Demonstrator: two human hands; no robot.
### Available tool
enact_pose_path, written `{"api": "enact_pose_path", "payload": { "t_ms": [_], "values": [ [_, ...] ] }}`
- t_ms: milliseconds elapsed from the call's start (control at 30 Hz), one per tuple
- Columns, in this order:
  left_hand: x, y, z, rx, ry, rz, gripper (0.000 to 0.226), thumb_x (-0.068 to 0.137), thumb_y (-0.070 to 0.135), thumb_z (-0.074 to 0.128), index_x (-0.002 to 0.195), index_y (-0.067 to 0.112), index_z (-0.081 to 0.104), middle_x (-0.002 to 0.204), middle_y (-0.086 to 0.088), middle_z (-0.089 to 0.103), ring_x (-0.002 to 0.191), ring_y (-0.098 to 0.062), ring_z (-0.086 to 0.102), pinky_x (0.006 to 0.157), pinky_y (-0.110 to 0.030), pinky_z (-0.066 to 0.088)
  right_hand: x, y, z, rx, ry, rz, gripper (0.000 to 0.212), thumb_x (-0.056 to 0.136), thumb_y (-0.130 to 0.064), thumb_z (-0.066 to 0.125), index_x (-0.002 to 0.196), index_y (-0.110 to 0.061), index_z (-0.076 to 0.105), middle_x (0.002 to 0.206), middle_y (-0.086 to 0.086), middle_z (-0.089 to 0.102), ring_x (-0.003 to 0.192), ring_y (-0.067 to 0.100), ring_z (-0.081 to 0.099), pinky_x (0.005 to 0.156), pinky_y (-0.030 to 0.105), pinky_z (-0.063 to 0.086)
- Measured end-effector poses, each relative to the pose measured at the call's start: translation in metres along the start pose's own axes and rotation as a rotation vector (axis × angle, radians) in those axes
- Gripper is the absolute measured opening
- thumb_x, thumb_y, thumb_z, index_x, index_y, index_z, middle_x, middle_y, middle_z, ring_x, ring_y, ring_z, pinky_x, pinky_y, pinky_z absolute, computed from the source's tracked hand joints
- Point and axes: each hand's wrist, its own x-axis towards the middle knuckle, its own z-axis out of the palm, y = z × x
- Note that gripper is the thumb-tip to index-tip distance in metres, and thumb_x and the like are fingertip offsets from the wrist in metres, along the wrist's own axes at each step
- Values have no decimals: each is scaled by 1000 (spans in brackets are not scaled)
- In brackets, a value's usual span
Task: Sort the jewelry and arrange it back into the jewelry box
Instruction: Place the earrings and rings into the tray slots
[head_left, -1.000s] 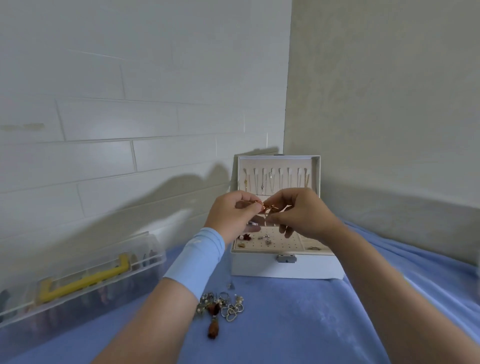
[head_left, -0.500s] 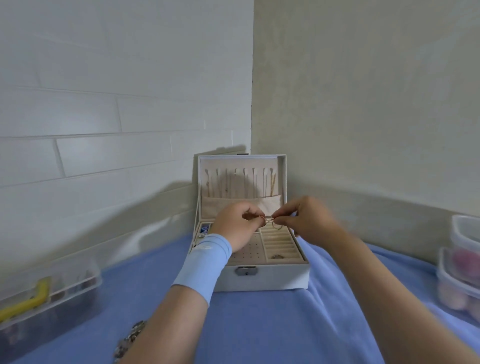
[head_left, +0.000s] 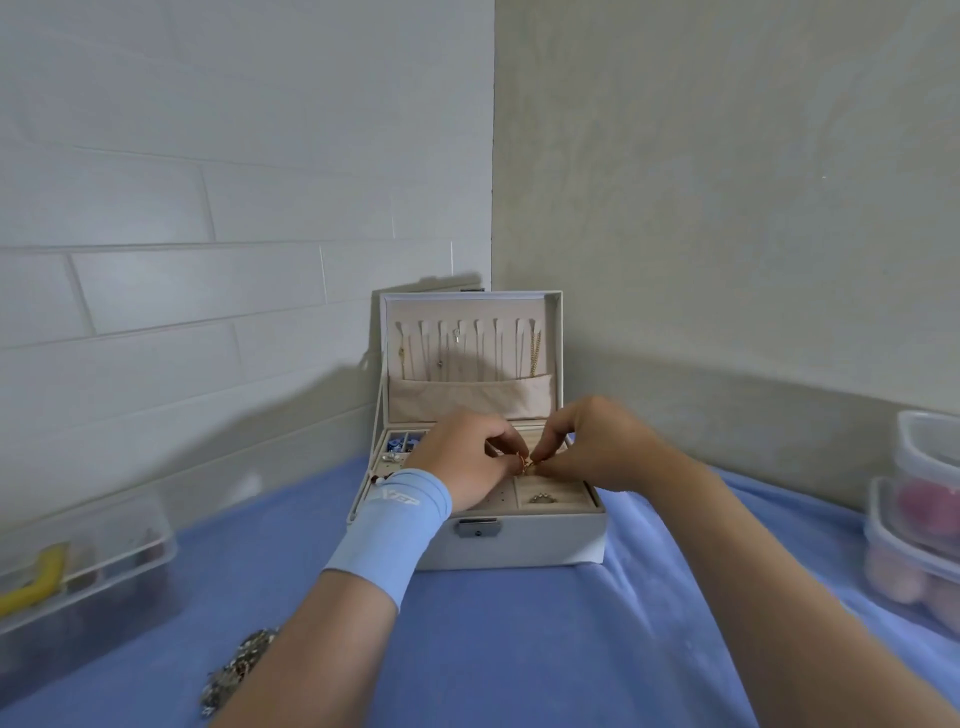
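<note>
So there's a tiny gold piece, too small to tell if it's an earring or a clasp, and it's pinched between the fingertips of both hands right above the middle of the open jewelry box. The left hand and right hand are pressed together at the tips, fingers curled in, both gripping that little bit of gold, knuckles up toward the camera. Under them the box's beige tray shows a few rings in the front right compartment and some blue beads in a back left one; the rest is hidden by the hands. The lid stands upright behind, with thin chains hanging from its hooks, including a gold chain at the right end, above a fabric pocket. A metal latch sits on the front wall. The left wrist wears a light blue wristband. Everything's on a blue cloth in a wall corner. Near the bottom left there's a loose jewelry pile beside the left forearm, a clear plastic case with a yellow handle farther left, and stacked clear containers holding pink stuff at the right edge.
</note>
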Motion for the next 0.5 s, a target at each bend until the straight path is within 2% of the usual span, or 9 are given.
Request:
{"api": "enact_pose_path", "payload": {
  "t_ms": [100,300,400,500],
  "values": [
    [-1,3,3,28,-9,15,10,88,27,68,90,36,73,89,19,68,87,2,60,78,-21,48,-3,-1,-10,-54,-47,5,5,81,-31,76,77,-30,80,77,-16,72,78,2,65,71,21,52],
    [2,2,6,36,-38,2,10,86,29,69,92,35,75,91,15,71,89,-5,63,87,-33,52,-2,-1,-11,-36,-85,-6,6,83,-26,78,81,-30,81,82,-13,74,85,6,66,83,28,56],
    [1,3,5,18,-14,-10,12,88,28,67,91,36,75,91,17,71,89,-2,62,85,-28,50,1,-2,-8,-24,-88,0,3,82,-28,80,81,-30,81,81,-13,73,85,8,66,81,29,56],
    [0,4,4,0,-15,0,13,88,26,66,90,35,75,91,17,71,88,0,61,79,-20,45,2,-3,-8,-26,-108,17,6,82,-26,80,78,-31,80,72,-17,68,76,3,62,71,22,50]
  ]
}}
